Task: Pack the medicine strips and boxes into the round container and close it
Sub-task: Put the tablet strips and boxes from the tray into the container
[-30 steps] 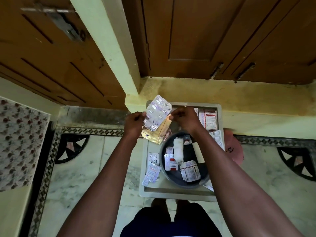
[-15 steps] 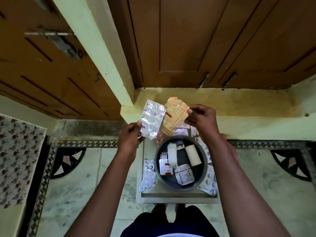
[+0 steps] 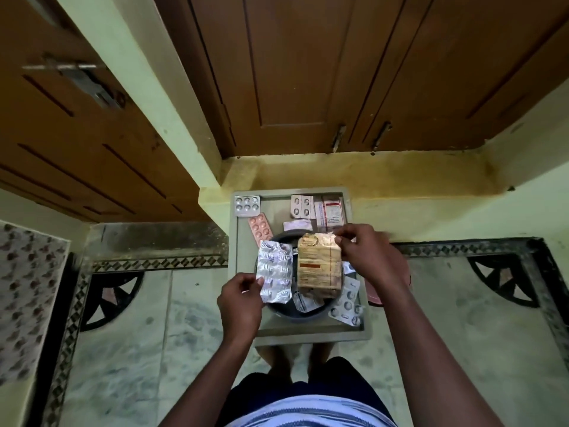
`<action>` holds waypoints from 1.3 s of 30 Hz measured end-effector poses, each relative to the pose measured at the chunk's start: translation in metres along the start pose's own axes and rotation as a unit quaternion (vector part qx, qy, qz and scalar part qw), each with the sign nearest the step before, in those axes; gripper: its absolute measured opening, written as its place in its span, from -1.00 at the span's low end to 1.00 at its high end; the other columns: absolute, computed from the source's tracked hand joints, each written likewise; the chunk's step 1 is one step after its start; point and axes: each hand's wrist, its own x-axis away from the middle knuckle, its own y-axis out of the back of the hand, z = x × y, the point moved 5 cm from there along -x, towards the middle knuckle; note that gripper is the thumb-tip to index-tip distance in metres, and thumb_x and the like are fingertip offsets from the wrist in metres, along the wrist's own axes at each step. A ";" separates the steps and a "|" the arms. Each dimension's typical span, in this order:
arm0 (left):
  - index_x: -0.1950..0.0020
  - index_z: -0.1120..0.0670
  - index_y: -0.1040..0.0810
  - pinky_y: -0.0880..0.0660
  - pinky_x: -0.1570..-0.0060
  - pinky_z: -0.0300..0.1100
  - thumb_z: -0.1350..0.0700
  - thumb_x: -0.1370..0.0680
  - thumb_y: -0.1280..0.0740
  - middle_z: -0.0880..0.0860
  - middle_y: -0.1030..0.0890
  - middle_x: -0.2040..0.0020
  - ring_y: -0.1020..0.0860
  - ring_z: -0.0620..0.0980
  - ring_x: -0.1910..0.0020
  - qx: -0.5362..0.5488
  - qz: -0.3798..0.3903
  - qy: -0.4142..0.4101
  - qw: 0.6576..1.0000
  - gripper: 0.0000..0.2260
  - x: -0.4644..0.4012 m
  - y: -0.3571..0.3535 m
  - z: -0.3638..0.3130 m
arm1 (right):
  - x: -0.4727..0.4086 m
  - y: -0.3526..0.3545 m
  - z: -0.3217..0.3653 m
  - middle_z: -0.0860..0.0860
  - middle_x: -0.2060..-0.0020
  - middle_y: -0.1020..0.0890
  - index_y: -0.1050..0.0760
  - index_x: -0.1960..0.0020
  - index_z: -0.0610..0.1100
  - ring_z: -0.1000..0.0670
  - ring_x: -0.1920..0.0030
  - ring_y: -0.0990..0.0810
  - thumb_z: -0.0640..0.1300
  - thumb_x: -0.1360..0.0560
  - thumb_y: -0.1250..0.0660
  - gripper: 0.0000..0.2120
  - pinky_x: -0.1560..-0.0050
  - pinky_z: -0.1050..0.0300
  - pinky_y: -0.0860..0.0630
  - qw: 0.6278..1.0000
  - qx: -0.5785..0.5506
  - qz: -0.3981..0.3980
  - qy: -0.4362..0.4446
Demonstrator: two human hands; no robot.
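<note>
both strips have dropped since half a second ago, from above the far rim to directly over the round container (image 3: 303, 314). left hand (image 3: 241, 303) pinches the silver strip (image 3: 275, 275) by its near-left corner, strip over the container's left side. right hand (image 3: 368, 257) pinches the gold strip (image 3: 319, 261) at its top right corner, so it hangs flat over the centre. corner grips likely chosen so fingers stay clear of the opening on release. container sits on the grey tray (image 3: 311, 332), partly filled; a white strip (image 3: 306, 300) shows inside. still outside: pink strip (image 3: 260, 227), silver blister (image 3: 247, 204), red-and-white boxes (image 3: 330, 213), strips at right (image 3: 348, 306). lid not identifiable. packing roughly midway, by my estimate.
</note>
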 end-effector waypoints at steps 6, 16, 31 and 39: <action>-0.14 0.01 -0.55 -0.64 0.14 -0.07 0.27 -0.59 -0.42 -0.04 -0.67 0.04 -0.67 -0.15 0.16 -0.030 0.001 -0.067 0.997 -0.79 0.016 -0.005 -0.011 | -0.012 -0.036 -0.010 -0.15 -0.01 -0.73 -0.68 -0.11 -0.21 -0.12 -0.02 -0.68 -0.26 -0.57 -0.37 -0.85 -0.02 0.06 -0.55 0.997 0.068 0.018 0.036; -0.33 -0.06 -0.48 -0.59 0.04 0.04 0.07 -0.61 -0.37 -0.02 -0.61 -0.12 -0.60 0.08 -0.11 -0.259 0.051 -0.142 0.954 -0.70 0.026 -0.027 -0.022 | 0.008 -0.050 -0.015 -0.09 -0.07 -0.72 -0.61 -0.27 -0.15 -0.10 -0.07 -0.67 -0.18 -0.40 -0.57 -0.55 0.01 0.20 -0.44 0.993 0.095 0.032 0.062; -0.60 0.01 -0.33 -0.29 -0.42 0.22 0.21 -0.46 -0.47 0.03 -0.19 -0.68 -0.20 0.09 -0.65 -0.498 0.145 -0.298 0.802 -0.29 0.012 -0.050 -0.009 | 0.030 -0.085 -0.015 -0.22 -0.53 -0.32 -0.55 -0.31 -0.17 -0.31 -0.49 -0.31 -0.15 -0.21 -0.65 -0.32 -0.25 -0.22 -0.52 0.912 0.368 0.041 0.177; -0.69 0.01 -0.08 -0.10 -0.58 0.13 0.01 -0.70 -0.15 0.01 0.06 -0.72 -0.07 -0.02 -0.68 -0.502 0.196 -0.286 0.792 -0.44 0.014 -0.049 -0.012 | 0.036 -0.099 -0.024 -0.12 -0.53 -0.41 -0.50 -0.42 -0.07 -0.22 -0.55 -0.34 -0.13 -0.25 -0.63 -0.25 -0.31 -0.30 -0.43 0.890 0.411 0.059 0.186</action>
